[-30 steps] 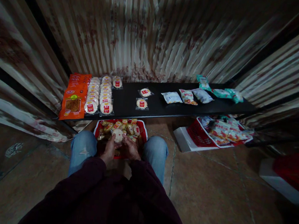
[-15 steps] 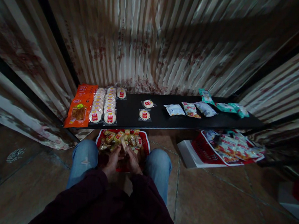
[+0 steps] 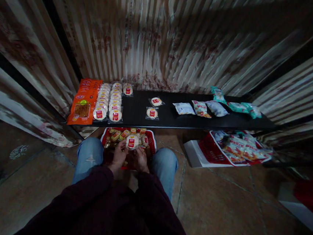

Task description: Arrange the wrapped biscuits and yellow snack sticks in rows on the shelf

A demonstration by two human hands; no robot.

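Observation:
Between my knees stands a red basket (image 3: pixel 154 141) with a white rim, holding several small yellow-wrapped snacks (image 3: pixel 116 135). Above it I hold a round, pale rice cracker in clear wrapping (image 3: pixel 132 141), its red label facing up. My left hand (image 3: pixel 119 154) pinches its left side, and my right hand (image 3: pixel 140 158) grips its lower right edge. On the black shelf (image 3: pixel 135 111) ahead, similar wrapped crackers (image 3: pixel 115 114) form two overlapping rows at the left. Two more crackers (image 3: pixel 152 113) lie apart near the middle.
An orange snack bag (image 3: pixel 84 103) lies at the shelf's left end. White and green packets (image 3: pixel 217 108) lie toward the right. Below, a second red basket (image 3: pixel 211 148) full of snack bags rests on a white box (image 3: pixel 194 154). Striped curtains (image 3: pixel 153 36) hang behind.
The rice cracker has turned from edge-on to flat, with its label showing. My hands have spread slightly to its two sides. The view has shifted a little.

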